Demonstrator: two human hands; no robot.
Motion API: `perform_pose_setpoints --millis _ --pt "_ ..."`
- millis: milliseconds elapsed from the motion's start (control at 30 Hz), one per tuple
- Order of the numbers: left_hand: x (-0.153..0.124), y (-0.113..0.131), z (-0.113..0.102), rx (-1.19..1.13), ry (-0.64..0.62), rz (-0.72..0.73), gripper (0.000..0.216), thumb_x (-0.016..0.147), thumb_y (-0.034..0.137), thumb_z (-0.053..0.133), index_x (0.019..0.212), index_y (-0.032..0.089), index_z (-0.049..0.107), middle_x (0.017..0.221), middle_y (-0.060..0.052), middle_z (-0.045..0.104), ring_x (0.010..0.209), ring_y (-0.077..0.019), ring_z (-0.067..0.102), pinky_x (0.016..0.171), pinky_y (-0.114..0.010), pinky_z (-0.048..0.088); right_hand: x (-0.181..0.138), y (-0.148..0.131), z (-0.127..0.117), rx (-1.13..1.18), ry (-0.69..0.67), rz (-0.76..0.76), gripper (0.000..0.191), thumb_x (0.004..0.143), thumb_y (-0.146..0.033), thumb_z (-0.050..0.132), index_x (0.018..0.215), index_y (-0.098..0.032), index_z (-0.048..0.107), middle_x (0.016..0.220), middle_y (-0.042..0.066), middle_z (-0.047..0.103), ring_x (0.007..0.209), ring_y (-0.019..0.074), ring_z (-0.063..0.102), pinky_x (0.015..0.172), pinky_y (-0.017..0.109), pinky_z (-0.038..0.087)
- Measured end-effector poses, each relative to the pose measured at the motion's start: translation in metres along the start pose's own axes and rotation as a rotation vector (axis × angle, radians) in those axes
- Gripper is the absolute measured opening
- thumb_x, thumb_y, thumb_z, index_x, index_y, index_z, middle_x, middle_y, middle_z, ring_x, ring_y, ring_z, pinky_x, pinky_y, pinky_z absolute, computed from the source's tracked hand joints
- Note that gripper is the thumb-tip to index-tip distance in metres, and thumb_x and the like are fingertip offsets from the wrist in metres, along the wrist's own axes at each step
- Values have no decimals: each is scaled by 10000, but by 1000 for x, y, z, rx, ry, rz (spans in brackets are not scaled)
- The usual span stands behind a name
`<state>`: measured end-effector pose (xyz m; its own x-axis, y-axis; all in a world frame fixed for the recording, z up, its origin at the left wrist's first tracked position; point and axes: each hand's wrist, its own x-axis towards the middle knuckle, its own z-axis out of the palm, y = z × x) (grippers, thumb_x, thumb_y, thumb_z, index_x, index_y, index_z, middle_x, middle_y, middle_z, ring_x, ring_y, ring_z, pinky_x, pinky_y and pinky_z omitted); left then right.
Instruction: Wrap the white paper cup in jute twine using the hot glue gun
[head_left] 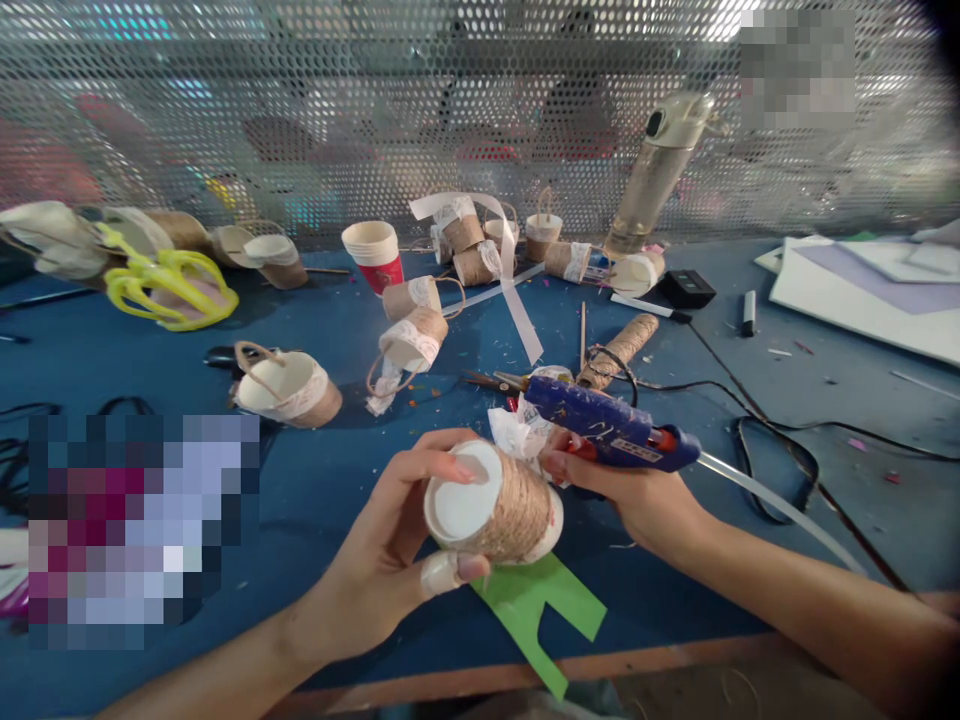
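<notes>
My left hand [405, 530] is wrapped round a paper cup [521, 505] whose side is wound with brown twine. The cup lies tilted, its white base turned toward my left fingers. White tape circles my left thumb. In my right hand [645, 500] is a blue glue gun [607, 420], its nozzle pointing left above and beyond the cup. A clear glue stick [780, 510] sticks out of its back end. Crumpled white paper [517, 430] sits just behind the cup. Under the cup lies a cut piece of green sheet [540, 610].
Several twine-wrapped cups with handles, such as one at the left [289, 390], stand or lie about. Red paper cups [373, 255], a yellow crown-like item [171, 290], a twine roll [619, 350], a bottle [656, 180] and white sheets [862, 300] are farther back. Black cables [795, 450] run at right.
</notes>
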<state>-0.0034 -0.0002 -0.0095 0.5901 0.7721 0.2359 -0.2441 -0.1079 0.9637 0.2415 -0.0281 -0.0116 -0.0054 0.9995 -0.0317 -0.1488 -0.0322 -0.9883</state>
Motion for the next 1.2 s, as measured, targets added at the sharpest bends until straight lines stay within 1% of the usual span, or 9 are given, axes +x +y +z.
perform_pose_setpoints --millis 167,400,600,700,767,867,1000,1100,1200 --pt "0 0 1 25 -27 11 500 828 119 785 1211 400 630 1352 -26 531 1158 -186 610 912 -249 512 -1 -3 3 25 17 26 161 803 -282 849 739 -221 715 743 -48 686 706 110 645 742 248 549" --pt "0 -2 1 51 -64 38 549 825 62 763 1236 393 613 1371 -40 492 1190 -209 592 916 -265 527 -2 -13 8 7 47 56 168 780 -231 830 717 -217 675 688 -59 680 666 100 642 720 237 562" --pt "-3 -5 0 41 -111 33 577 846 45 732 1276 403 593 1398 -31 455 1198 -196 582 965 -276 529 -3 -12 9 10 36 60 175 783 -238 831 773 -218 658 718 -53 699 686 114 664 712 249 578" --pt "-3 -2 1 23 -104 20 564 842 59 746 1267 405 614 1392 -25 480 1186 -191 593 970 -266 523 -2 -9 10 30 26 63 182 783 -241 835 780 -220 654 727 -50 700 688 119 671 704 256 587" --pt "-1 -1 2 -7 -60 -22 520 837 91 769 1239 397 644 1385 -20 514 1230 -205 584 987 -257 509 -2 -7 11 78 18 78 183 776 -243 841 777 -223 659 724 -49 707 686 123 677 696 261 595" --pt "1 -1 2 -119 38 -146 421 865 186 769 1226 378 665 1381 -16 574 1240 -209 590 968 -240 516 -1 -2 11 148 20 79 170 773 -235 850 786 -230 681 721 -57 718 673 113 680 702 255 599" --pt "5 -3 -2 -327 149 -281 389 884 281 749 1259 350 672 1257 -11 695 1088 -178 665 849 -204 557 0 3 8 131 47 60 135 786 -257 866 827 -233 740 798 -52 749 761 101 711 785 221 595" --pt "10 0 -3 -473 224 -420 332 914 329 694 1245 301 710 1267 -36 727 1104 -232 697 887 -297 586 0 1 7 81 21 51 110 829 -305 840 881 -241 768 878 -39 762 845 108 726 843 220 594" --pt "13 2 -4 -561 240 -460 369 908 420 686 1231 247 730 1279 -85 746 1117 -312 718 944 -399 585 -1 -4 8 44 -14 31 114 830 -268 837 895 -253 744 872 -52 752 845 105 725 857 225 594"
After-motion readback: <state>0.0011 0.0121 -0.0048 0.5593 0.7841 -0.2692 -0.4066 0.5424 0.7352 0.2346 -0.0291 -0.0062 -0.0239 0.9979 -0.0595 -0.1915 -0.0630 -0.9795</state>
